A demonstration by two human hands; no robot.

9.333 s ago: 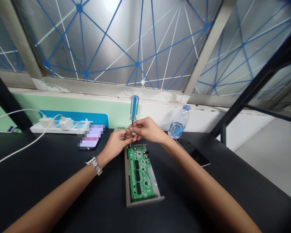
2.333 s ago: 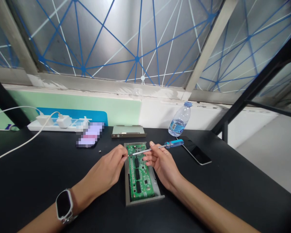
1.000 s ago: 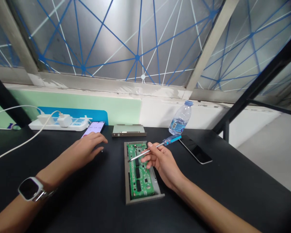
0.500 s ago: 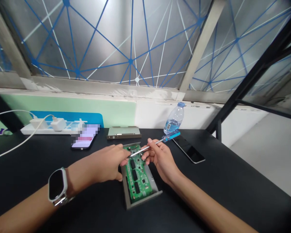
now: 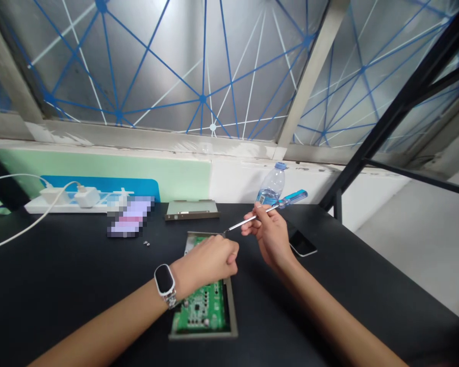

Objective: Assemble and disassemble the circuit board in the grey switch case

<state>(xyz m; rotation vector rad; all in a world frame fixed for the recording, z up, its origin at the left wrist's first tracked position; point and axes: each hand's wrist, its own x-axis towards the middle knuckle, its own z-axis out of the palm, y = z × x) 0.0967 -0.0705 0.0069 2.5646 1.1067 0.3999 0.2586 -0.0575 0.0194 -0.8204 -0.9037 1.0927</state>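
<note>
A green circuit board lies in a shallow grey metal case on the black table. My left hand, with a watch on the wrist, is curled over the far half of the board and case, gripping them. My right hand is raised above the table to the right and grips the metal shaft of a blue-handled screwdriver. The screwdriver's tip points left toward the case's far edge, and its handle points up and right.
Two tiny screws lie left of the case. A grey cover plate lies behind it. A blurred phone, a white power strip with chargers and cables, a water bottle and a dark phone sit around.
My left hand moved from the screwdriver tip onto the board and case, which now sits turned and nearer to me. My right hand lifted the screwdriver up and to the right.
</note>
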